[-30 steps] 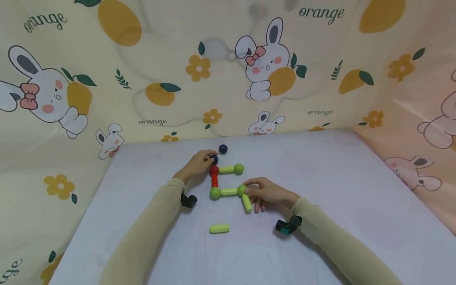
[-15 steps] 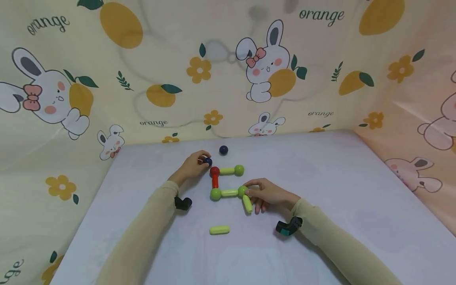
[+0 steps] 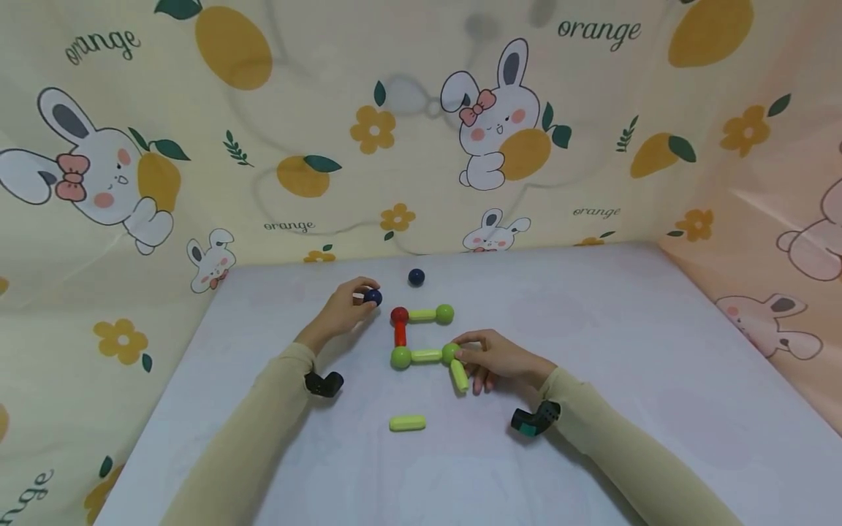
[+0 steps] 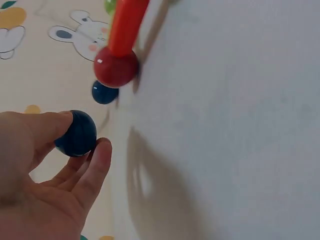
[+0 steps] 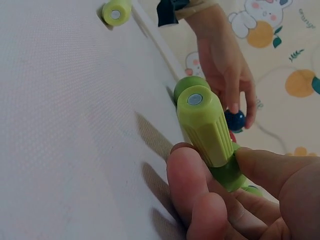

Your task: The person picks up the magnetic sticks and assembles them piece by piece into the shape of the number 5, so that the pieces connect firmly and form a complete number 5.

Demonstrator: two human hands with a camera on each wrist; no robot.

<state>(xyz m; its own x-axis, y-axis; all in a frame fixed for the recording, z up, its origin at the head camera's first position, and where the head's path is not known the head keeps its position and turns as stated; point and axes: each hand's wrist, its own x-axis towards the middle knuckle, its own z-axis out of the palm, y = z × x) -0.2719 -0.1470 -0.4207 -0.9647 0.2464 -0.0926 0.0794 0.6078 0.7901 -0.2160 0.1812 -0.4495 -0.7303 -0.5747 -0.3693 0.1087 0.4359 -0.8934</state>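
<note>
My left hand point(image 3: 340, 308) pinches a dark blue ball point(image 3: 373, 297) between thumb and fingers. In the left wrist view this ball point(image 4: 77, 134) is held apart from the red ball point(image 4: 116, 67). A joined shape of magnetic balls and rods lies in the middle of the table. Its red rod point(image 3: 400, 335) links the red ball to a green ball point(image 3: 400, 357). My right hand point(image 3: 498, 358) grips the green ball point(image 3: 450, 353) at the near right corner. From that ball a yellow-green rod point(image 3: 459, 377) points toward me, its metal end visible in the right wrist view.
A second dark blue ball point(image 3: 416, 277) lies loose near the table's far edge. One loose yellow-green rod point(image 3: 408, 423) rests in front of the shape. Patterned cloth point(image 3: 421, 175) hangs behind the table point(image 3: 579, 314) and along its sides.
My left hand has drawn the dark blue ball leftward, from beside the red ball to a clear gap away. The right hand stays on its green ball.
</note>
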